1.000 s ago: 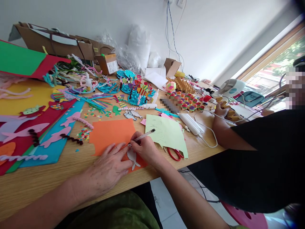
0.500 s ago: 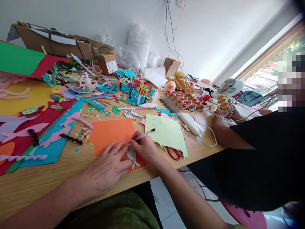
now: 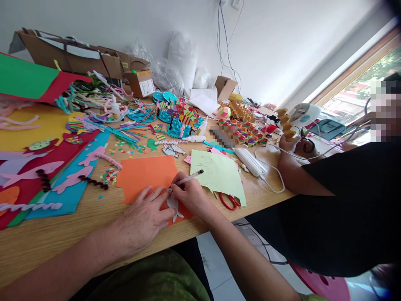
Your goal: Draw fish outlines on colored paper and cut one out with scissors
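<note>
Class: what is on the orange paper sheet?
A pale grey fish-shaped cutout, part of the left hand, and the right hand holding a pale pen. Whatever the hands cover cannot be seen.

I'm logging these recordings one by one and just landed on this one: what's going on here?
The person's right hand grips a pen by the head end of a pale fish cutout, which lies on an orange sheet; the pen's tip is hard to make out. The left hand lies flat on the sheet, thumb at the cutout. To the right, a light green sheet partly covers red-handled scissors. Beyond, a co-worker's hand holds a wavy tan strip.
</note>
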`<action>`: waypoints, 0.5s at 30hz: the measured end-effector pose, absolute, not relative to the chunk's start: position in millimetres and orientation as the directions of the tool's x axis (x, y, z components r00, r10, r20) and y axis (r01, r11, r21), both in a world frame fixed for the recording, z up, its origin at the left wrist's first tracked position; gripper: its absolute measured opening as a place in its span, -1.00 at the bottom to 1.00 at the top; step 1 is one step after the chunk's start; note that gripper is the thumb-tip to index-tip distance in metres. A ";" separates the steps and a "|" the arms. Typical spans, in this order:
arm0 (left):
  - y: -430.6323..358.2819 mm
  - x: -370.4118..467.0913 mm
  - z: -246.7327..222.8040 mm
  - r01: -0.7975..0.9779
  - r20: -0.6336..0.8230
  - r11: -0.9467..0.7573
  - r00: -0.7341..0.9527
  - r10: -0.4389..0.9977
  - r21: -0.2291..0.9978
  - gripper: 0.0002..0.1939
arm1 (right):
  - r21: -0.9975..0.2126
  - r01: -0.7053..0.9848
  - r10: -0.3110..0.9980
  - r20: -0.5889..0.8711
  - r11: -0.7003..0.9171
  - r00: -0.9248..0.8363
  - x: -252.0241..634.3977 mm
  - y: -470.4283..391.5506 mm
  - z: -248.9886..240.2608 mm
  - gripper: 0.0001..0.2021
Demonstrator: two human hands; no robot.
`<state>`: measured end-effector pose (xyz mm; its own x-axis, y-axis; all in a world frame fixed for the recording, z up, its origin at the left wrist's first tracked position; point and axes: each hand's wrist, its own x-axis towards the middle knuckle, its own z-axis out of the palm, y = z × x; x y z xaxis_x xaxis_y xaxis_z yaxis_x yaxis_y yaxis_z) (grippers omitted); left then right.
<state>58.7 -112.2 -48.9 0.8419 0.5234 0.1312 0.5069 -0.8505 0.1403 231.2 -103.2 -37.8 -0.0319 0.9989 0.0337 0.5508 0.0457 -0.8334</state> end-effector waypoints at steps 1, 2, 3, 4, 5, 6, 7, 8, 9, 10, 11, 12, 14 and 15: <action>-112.0 58.8 -49.6 0.508 0.141 -0.851 0.841 0.523 0.132 -0.77 | -0.832 0.553 0.999 0.033 0.045 -0.031 231.2 -103.1 -37.7 -0.94; -111.5 58.9 -50.8 0.509 0.150 -0.852 0.839 0.523 0.123 -0.74 | -0.830 0.555 0.999 0.032 0.044 -0.031 231.3 -103.1 -37.6 -0.94; -110.9 58.8 -52.3 0.513 0.161 -0.850 0.835 0.526 0.116 -0.70 | -0.829 0.558 0.999 0.033 0.045 -0.032 231.3 -103.1 -37.6 -0.94; -110.2 58.7 -53.9 0.519 0.171 -0.847 0.830 0.531 0.112 -0.68 | -0.826 0.561 0.999 0.035 0.047 -0.032 231.4 -103.1 -37.6 -0.94; -109.4 58.7 -55.3 0.525 0.177 -0.844 0.825 0.537 0.112 -0.66 | -0.823 0.566 0.999 0.037 0.049 -0.033 231.5 -103.2 -37.7 -0.94; -108.6 58.6 -56.3 0.530 0.180 -0.840 0.820 0.543 0.116 -0.65 | -0.820 0.571 0.999 0.039 0.051 -0.033 231.6 -103.3 -37.9 -0.94; -108.0 58.7 -56.9 0.534 0.182 -0.837 0.817 0.547 0.119 -0.65 | -0.817 0.575 0.999 0.042 0.053 -0.032 231.6 -103.4 -38.1 -0.94; -107.5 59.0 -57.0 0.536 0.181 -0.835 0.816 0.550 0.123 -0.66 | -0.813 0.580 0.998 0.045 0.056 -0.033 231.6 -103.6 -38.3 -0.94; -107.2 59.3 -56.7 0.537 0.179 -0.834 0.815 0.551 0.125 -0.66 | -0.809 0.585 0.998 0.047 0.057 -0.032 231.6 -103.6 -38.5 -0.93; -107.0 59.7 -56.0 0.536 0.179 -0.835 0.816 0.550 0.123 -0.67 | -0.806 0.590 0.998 0.048 0.057 -0.030 231.5 -103.6 -38.7 -0.93; -107.0 60.1 -55.1 0.533 0.183 -0.837 0.817 0.546 0.119 -0.68 | -0.803 0.594 0.998 0.049 0.057 -0.030 231.4 -103.6 -38.8 -0.93; -107.0 60.6 -54.0 0.530 0.186 -0.840 0.819 0.543 0.116 -0.69 | -0.800 0.597 0.998 0.050 0.057 -0.028 231.2 -103.4 -38.9 -0.93; -107.3 61.2 -51.5 0.525 0.189 -0.843 0.822 0.537 0.115 -0.71 | -0.799 0.598 0.998 0.054 0.061 -0.030 231.0 -103.0 -38.9 -0.94; -107.4 61.4 -50.3 0.525 0.187 -0.843 0.822 0.537 0.117 -0.73 | -0.802 0.594 0.998 0.055 0.063 -0.033 230.9 -102.8 -38.9 -0.94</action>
<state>61.4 -107.4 -50.3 0.8224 0.5374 0.1869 0.5245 -0.8433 0.1169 230.9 -102.8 -38.9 -0.0326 0.9980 0.0548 0.5941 0.0634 -0.8019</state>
